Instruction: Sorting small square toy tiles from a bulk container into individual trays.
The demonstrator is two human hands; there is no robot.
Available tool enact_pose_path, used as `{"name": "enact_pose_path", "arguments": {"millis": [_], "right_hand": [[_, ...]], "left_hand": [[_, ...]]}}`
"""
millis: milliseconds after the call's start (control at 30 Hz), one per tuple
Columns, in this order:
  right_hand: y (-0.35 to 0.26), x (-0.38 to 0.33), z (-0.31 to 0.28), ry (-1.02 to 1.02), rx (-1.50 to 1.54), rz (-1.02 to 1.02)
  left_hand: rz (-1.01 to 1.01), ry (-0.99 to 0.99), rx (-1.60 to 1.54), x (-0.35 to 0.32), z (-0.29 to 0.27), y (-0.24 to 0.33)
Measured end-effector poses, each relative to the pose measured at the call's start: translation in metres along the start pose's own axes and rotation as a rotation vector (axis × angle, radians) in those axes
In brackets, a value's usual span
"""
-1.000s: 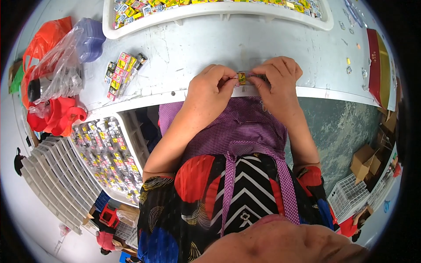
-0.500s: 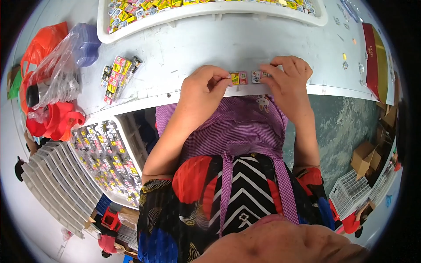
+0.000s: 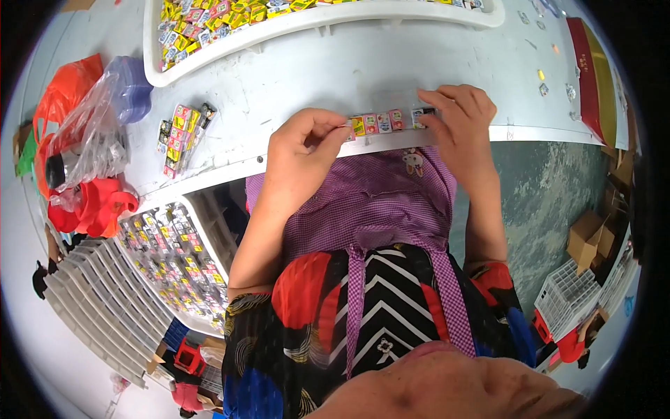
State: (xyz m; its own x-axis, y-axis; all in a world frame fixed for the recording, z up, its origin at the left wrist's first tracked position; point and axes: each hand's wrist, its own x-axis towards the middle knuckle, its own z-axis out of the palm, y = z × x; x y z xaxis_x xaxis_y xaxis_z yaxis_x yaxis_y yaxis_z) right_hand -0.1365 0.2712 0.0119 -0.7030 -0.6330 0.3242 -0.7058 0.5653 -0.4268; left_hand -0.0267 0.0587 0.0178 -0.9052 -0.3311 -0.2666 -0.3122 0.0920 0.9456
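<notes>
A row of small printed blocks [image 3: 384, 122], pink, yellow and white, lies along the near table edge. Clear film seems to surround the row. At its left end, the thumb and fingertips of my left hand [image 3: 300, 153] are pinched together on it. My right hand [image 3: 462, 129] has thumb and forefinger around a dark-and-white block [image 3: 422, 117] at the right end, a small gap apart from the others. Its remaining fingers are bent above the film. Further left on the table rests a small pile of similar filled strips [image 3: 183, 136].
A white tray [image 3: 391, 15] heaped with loose blocks [image 3: 202, 28] stands at the far side. Plastic bags [image 3: 80, 84] and a red cloth-like bundle [image 3: 98, 206] sit at the left. Below the table edge is a tray of packed strips [image 3: 167, 244]. Cartons [image 3: 590, 237] stand at the right.
More blocks now show in the row between my hands. My left hand has shifted left, widening the space between the hands. The view has tilted slightly.
</notes>
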Motion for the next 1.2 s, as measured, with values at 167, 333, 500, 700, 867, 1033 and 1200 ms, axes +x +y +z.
{"name": "enact_pose_path", "arguments": {"millis": [167, 333, 500, 700, 867, 1033, 1200], "right_hand": [[0.004, -0.015, -0.002, -0.017, -0.065, -0.039], [-0.002, -0.015, 0.001, -0.013, -0.082, 0.022], [-0.004, -0.014, -0.002, -0.004, -0.134, 0.012], [-0.002, -0.017, -0.001, -0.006, -0.111, 0.022], [-0.001, -0.018, 0.000, 0.003, -0.107, 0.026], [0.001, -0.023, 0.005, 0.064, -0.094, -0.006], [-0.002, -0.024, 0.008, -0.003, 0.002, -0.087]], "left_hand": [[0.120, -0.035, 0.032, 0.009, 0.015, 0.014], [0.318, -0.115, 0.232, 0.026, 0.046, 0.020], [0.543, -0.085, 0.481, 0.036, 0.059, 0.012], [0.544, -0.030, 0.457, 0.036, 0.063, 0.006], [0.573, -0.077, 0.579, 0.035, 0.062, 0.005], [0.651, -0.040, 0.594, 0.032, 0.058, 0.000], [0.607, -0.088, 0.374, 0.032, 0.035, 0.003]]}}
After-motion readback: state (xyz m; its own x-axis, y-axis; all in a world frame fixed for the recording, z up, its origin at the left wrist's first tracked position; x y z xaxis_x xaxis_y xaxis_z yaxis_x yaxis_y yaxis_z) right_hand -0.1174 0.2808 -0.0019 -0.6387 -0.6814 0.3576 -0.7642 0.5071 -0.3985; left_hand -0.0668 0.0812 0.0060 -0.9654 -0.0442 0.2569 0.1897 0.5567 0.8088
